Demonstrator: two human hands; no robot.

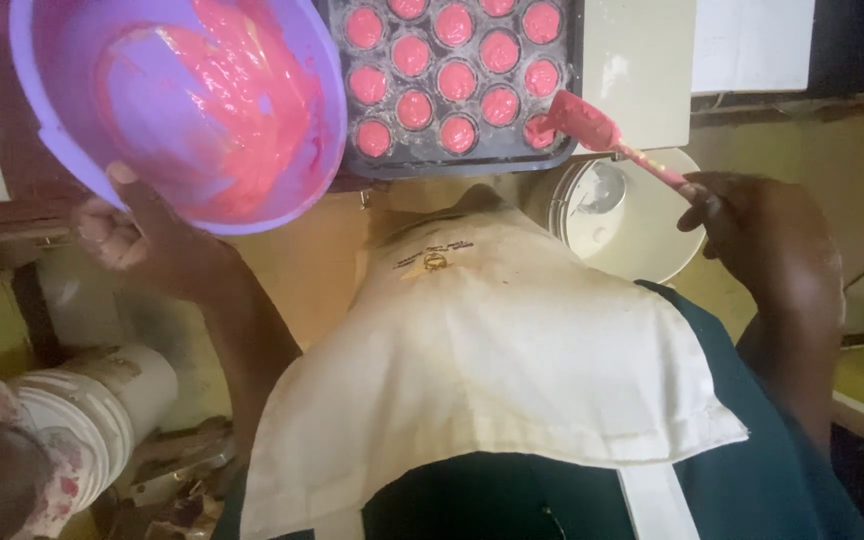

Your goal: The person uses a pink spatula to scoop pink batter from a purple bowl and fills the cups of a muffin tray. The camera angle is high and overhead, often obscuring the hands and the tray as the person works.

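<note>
Purple bowl (177,105), smeared with pink batter, tilts at ten o'clock, left hand (137,240) fingers clamping its rim. Right hand (762,235) fingers pinch a spatula (602,135) beside the tray (457,75) at twelve o'clock; batter could drip off it.

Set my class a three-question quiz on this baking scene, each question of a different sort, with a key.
1. True or false: the purple bowl in the left hand is tilted, smeared inside with pink batter.
2. What does the right hand hold? A) whisk B) pink spatula C) ladle
3. Fill in: the spatula's blade is over the corner of the dark ___ tray, whose cups hold pink batter.

Key: 1 true; 2 B; 3 muffin
</note>
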